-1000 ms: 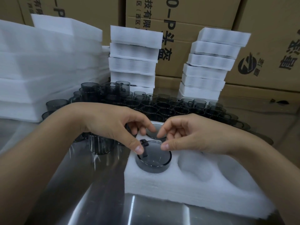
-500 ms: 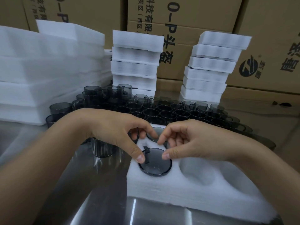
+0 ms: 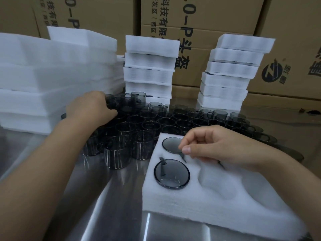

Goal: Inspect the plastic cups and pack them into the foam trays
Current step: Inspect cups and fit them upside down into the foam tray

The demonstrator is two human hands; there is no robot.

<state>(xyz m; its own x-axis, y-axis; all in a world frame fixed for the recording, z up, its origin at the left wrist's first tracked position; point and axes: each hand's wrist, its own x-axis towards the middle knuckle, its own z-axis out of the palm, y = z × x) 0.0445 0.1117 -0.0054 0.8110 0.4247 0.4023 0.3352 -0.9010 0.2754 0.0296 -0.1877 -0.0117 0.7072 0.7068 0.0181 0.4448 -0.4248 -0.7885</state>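
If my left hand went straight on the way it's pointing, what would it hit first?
Most likely the dark cups at the back left corner of the cluster. The left hand seems to have its fingertips right at them, though depth is unclear.

Head camera (wide-angle) looks forward and down, close over the table (image 3: 111,214).

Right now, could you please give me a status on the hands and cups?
Left hand among loose cups, grip hidden. Right hand loosely curled above far cup, empty. Near cup and far cup seated in foam tray. Other pockets unobstructed.
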